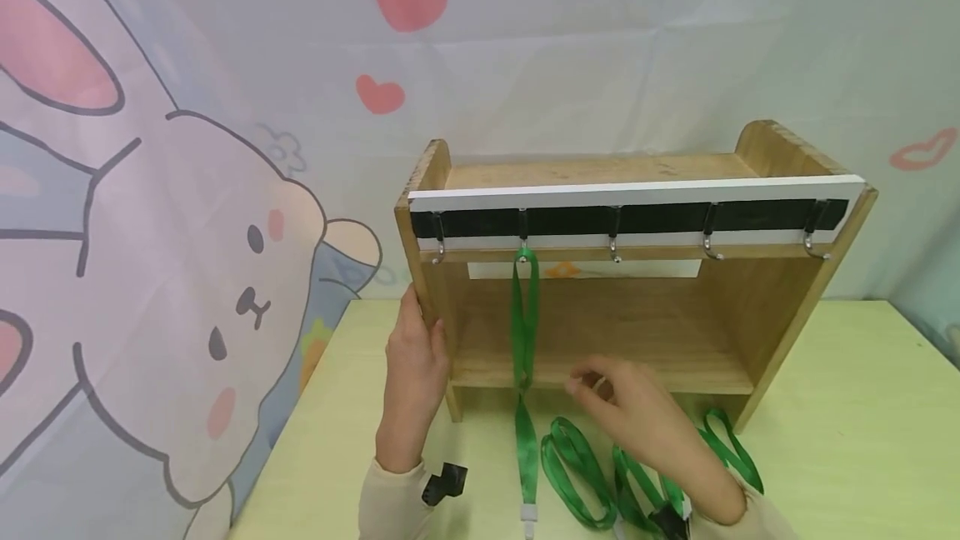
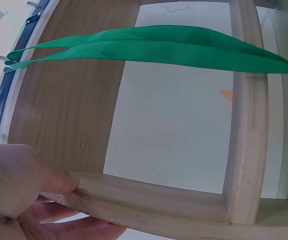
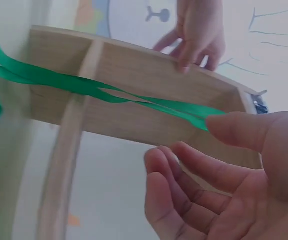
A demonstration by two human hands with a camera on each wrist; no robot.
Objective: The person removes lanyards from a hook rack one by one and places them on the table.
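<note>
A small wooden shelf (image 1: pixel 600 323) stands on the table, with a white and black hook strip (image 1: pixel 570 221) along its top front edge. From the second hook from the left hangs a green lanyard (image 1: pixel 525 315), its clip (image 1: pixel 528 512) reaching down to the table. My left hand (image 1: pixel 416 365) grips the shelf's left side panel (image 2: pixel 148 212), thumb on the inner side and fingers outside. To the right of the hanging lanyard, my right hand (image 1: pixel 645 407) is in front of the shelf, fingers loosely bent with nothing in them. In the right wrist view its thumb overlaps the lanyard (image 3: pixel 148 102).
More green lanyards lie coiled on the pale table (image 1: pixel 832 440): one loop (image 1: pixel 573 473) beside the hanging clip, others (image 1: pixel 731 448) partly hidden by my right forearm. The other hooks (image 1: pixel 615 244) hold nothing. A printed cloth with a rabbit (image 1: pixel 247 298) forms the backdrop.
</note>
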